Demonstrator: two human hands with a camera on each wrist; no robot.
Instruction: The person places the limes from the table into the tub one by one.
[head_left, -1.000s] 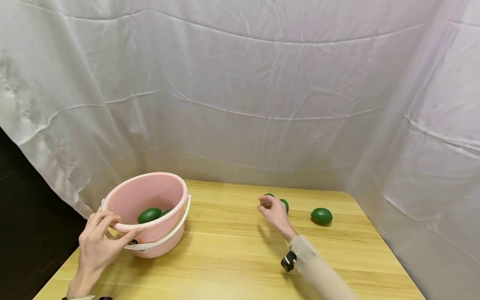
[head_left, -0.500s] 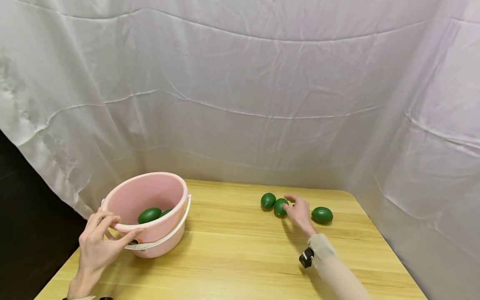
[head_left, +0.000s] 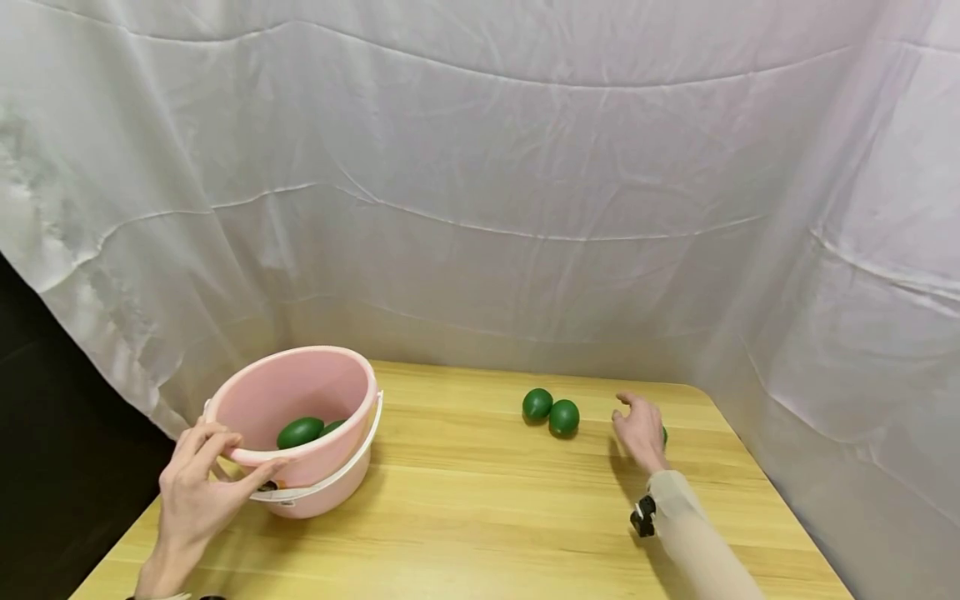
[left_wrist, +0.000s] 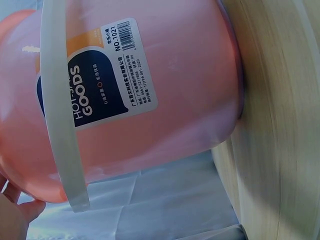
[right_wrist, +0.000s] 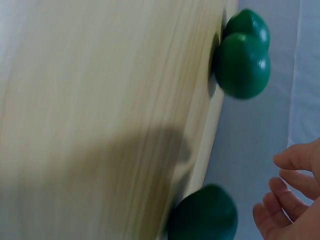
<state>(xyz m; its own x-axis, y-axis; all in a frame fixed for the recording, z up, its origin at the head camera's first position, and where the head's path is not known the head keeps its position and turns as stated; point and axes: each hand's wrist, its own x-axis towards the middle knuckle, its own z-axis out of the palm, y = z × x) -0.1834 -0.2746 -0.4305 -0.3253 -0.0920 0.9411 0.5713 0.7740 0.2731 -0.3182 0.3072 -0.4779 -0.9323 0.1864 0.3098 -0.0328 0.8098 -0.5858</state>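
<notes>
A pink bucket (head_left: pixel 322 503) with a white handle (head_left: pixel 330 479) stands at the table's left. My left hand (head_left: pixel 197 487) grips its near rim, fingers over the edge and thumb against the outside. Inside lie dark green, lime-shaped fruits; one (head_left: pixel 300 432) shows well, another (head_left: pixel 332 427) is partly hidden by the rim. My right hand (head_left: pixel 640 429) hovers at the right with loosely bent fingers and holds nothing. It mostly hides one green fruit (head_left: pixel 664 437), which the right wrist view shows below the fingers. Two more fruits (head_left: pixel 537 404) (head_left: pixel 564 417) sit side by side to its left.
The wooden table (head_left: pixel 465 500) has its far edge close to a hanging pale grey cloth (head_left: pixel 480 283), which also closes off the right side. A printed label (left_wrist: pixel 100 70) is on the bucket's side. Black shows at the far left (head_left: pixel 52 467).
My right hand has moved right, past the two paired fruits, and now covers most of the rightmost one. My left hand and the bucket have stayed put.
</notes>
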